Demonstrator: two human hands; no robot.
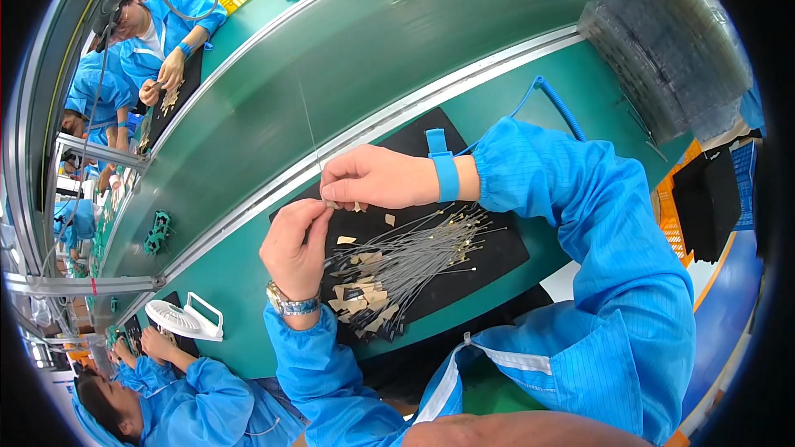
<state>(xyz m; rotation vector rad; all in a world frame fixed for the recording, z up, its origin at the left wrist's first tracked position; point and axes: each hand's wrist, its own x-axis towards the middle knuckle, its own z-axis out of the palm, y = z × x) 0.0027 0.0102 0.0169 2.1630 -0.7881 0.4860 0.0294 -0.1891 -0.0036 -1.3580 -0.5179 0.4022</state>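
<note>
The smock (623,252) is blue with fine stripes, the right wristband (447,179) blue, the left watch (300,307) silvery.

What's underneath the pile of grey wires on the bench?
A black mat shows around the grey wires, resting on the green table. Tan pieces lie among their lower-left ends. Whatever else is beneath the wires' thickest part is covered and can't be seen.

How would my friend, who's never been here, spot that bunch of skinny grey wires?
On the green table, find the black mat under the person's right hand. The wires lie fanned out on it, lower in the picture than that hand. Unlike the flat beige pieces beside them, they're long, thin grey strands.
</note>
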